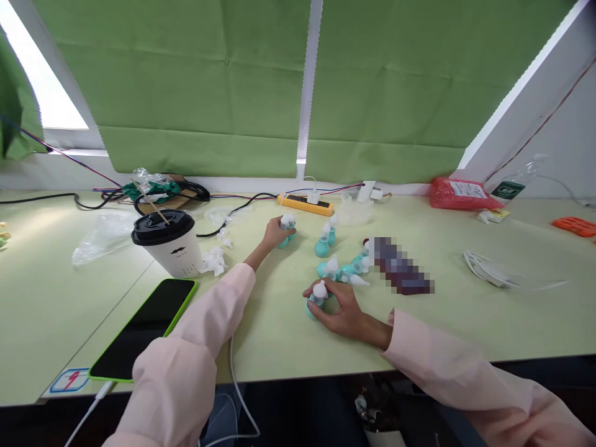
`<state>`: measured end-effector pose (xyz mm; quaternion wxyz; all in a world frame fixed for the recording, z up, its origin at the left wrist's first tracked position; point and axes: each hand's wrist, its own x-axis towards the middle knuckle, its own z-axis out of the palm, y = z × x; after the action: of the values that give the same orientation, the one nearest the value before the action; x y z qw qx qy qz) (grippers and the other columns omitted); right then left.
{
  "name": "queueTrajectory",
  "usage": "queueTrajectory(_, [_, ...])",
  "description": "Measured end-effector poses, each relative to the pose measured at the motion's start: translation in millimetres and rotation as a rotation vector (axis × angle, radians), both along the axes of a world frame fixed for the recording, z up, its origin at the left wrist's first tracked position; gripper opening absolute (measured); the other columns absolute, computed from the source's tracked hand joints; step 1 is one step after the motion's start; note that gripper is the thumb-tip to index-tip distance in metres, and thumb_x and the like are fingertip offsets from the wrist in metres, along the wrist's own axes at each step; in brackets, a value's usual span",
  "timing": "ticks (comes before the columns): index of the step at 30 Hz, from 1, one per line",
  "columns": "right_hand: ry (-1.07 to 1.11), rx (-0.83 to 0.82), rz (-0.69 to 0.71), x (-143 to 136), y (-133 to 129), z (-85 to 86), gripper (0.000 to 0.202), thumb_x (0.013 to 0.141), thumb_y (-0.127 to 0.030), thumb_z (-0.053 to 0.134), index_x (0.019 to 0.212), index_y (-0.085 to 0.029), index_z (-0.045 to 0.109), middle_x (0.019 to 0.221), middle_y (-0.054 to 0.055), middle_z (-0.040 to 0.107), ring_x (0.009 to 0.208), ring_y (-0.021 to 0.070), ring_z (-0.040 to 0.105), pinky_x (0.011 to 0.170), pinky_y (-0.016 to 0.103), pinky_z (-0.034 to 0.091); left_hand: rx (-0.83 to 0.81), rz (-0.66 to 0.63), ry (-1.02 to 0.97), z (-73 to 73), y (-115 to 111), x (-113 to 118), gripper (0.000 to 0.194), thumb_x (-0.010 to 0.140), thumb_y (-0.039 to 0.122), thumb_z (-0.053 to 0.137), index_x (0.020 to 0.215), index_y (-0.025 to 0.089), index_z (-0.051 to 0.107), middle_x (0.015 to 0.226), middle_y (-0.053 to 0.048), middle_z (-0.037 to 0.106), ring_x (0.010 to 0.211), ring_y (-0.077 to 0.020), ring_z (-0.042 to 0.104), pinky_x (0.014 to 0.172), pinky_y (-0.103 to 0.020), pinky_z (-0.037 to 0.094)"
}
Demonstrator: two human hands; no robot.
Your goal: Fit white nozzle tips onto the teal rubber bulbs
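My left hand (275, 232) is reached out over the table, its fingers closed round a small teal bottle with a white tip (282, 243); a second one may be close against it. Nearer to me, my right hand (347, 312) curls thumb and fingers round another teal bottle with a white top (311, 307), which stands upright on the table. Between and beyond the hands, two similar upright teal bottles (321, 248) stand close together. Just past my right hand, several more teal bottles (345, 272) lie on their sides, white tips pointing various ways.
On the left are a lidded paper cup (179, 251), crumpled tissue (215, 261) and a phone (149, 323) on a charging cable. A yellow power strip (302, 203) lies at the back. To the right are a blurred-out dark item (403, 267), a red package (463, 194) and a white cable (488, 270).
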<state>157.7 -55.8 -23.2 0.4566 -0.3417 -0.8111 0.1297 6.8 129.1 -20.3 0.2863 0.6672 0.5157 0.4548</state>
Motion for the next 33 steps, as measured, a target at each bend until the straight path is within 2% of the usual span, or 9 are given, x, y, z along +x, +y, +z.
queueTrajectory(5, [0.005, -0.013, 0.008, 1, 0, 0.5, 0.011, 0.068, -0.016, 0.053, 0.079, -0.017, 0.052, 0.069, 0.002, 0.059, 0.061, 0.0119, 0.055, 0.058, 0.025, 0.044, -0.007, -0.013, 0.039, -3.3, 6, -2, 0.047, 0.048, 0.024, 0.065, 0.094, 0.014, 0.056, 0.083, -0.005, 0.061, 0.076, -0.0188, 0.055, 0.070, -0.031, 0.042])
queueTrajectory(11, [-0.032, -0.050, -0.004, 2, -2, 0.2, 0.012, 0.069, -0.017, 0.052, 0.080, -0.018, 0.052, 0.071, 0.001, 0.059, 0.063, 0.0124, 0.055, 0.059, 0.026, 0.044, 0.052, -0.029, -0.007, 6.5, 1, -7, 0.083, 0.051, 0.029, 0.066, 0.123, 0.020, 0.027, 0.107, -0.010, 0.052, 0.097, -0.0211, 0.050, 0.079, -0.033, 0.039])
queueTrajectory(14, [-0.019, -0.052, 0.013, 3, -2, -1.0, 0.013, 0.069, -0.016, 0.052, 0.081, -0.018, 0.051, 0.071, 0.001, 0.059, 0.064, 0.0121, 0.054, 0.059, 0.025, 0.044, 0.194, -0.026, -0.047, 19.6, -11, -7, 0.077, 0.053, 0.028, 0.065, 0.121, 0.020, 0.028, 0.109, -0.011, 0.049, 0.102, -0.0219, 0.046, 0.079, -0.034, 0.040])
queueTrajectory(18, [-0.008, -0.028, 0.030, 4, -4, -2.0, 0.014, 0.068, -0.015, 0.053, 0.081, -0.019, 0.051, 0.071, 0.001, 0.059, 0.063, 0.0119, 0.055, 0.058, 0.025, 0.044, 0.656, 0.171, -0.055, 45.3, -46, 1, 0.046, 0.063, 0.018, 0.053, 0.107, 0.018, 0.039, 0.109, -0.010, 0.047, 0.102, -0.0199, 0.044, 0.082, -0.035, 0.038])
queueTrajectory(21, [0.000, 0.023, 0.043, 4, -5, -2.4, 0.016, 0.066, -0.013, 0.053, 0.081, -0.019, 0.051, 0.071, 0.001, 0.059, 0.063, 0.0125, 0.055, 0.058, 0.026, 0.045, 0.809, -0.093, 0.147, 63.3, -79, 10, 0.023, 0.063, 0.011, 0.048, 0.085, 0.017, 0.051, 0.087, -0.005, 0.056, 0.089, -0.0167, 0.050, 0.076, -0.031, 0.041])
queueTrajectory(23, [0.022, 0.073, 0.072, 4, -5, -2.9, 0.020, 0.065, -0.011, 0.053, 0.083, -0.020, 0.049, 0.072, 0.002, 0.059, 0.064, 0.0131, 0.055, 0.059, 0.027, 0.045, 0.646, -0.332, 0.290, 70.4, -95, 16, 0.021, 0.062, 0.010, 0.047, 0.080, 0.017, 0.054, 0.078, -0.002, 0.058, 0.073, -0.0132, 0.053, 0.066, -0.027, 0.044])
queueTrajectory(27, [0.018, 0.135, 0.155, 5, -4, -3.4, 0.027, 0.065, -0.008, 0.051, 0.088, -0.020, 0.046, 0.075, 0.002, 0.058, 0.069, 0.0141, 0.056, 0.061, 0.029, 0.046, 0.215, -0.744, 0.468, 72.5, -104, 23, 0.043, 0.058, 0.011, 0.053, 0.100, 0.018, 0.053, 0.098, -0.003, 0.058, 0.073, -0.0125, 0.055, 0.059, -0.023, 0.045])
queueTrajectory(30, [0.008, 0.164, 0.205, 6, -5, -2.8, 0.029, 0.065, -0.006, 0.049, 0.090, -0.021, 0.045, 0.076, 0.002, 0.058, 0.072, 0.0142, 0.056, 0.063, 0.029, 0.047, 0.052, -0.895, 0.509, 69.5, -99, 27, 0.051, 0.057, 0.013, 0.056, 0.107, 0.020, 0.051, 0.105, -0.004, 0.056, 0.080, -0.0152, 0.056, 0.060, -0.023, 0.045])
queueTrajectory(33, [-0.003, 0.149, 0.213, 7, -6, -1.6, 0.028, 0.066, -0.006, 0.048, 0.089, -0.021, 0.045, 0.077, 0.002, 0.058, 0.073, 0.0144, 0.057, 0.063, 0.029, 0.047, -0.029, -1.007, 0.469, 66.1, -96, 32, 0.039, 0.060, 0.014, 0.057, 0.099, 0.017, 0.058, 0.095, -0.004, 0.062, 0.079, -0.0145, 0.058, 0.064, -0.022, 0.046])
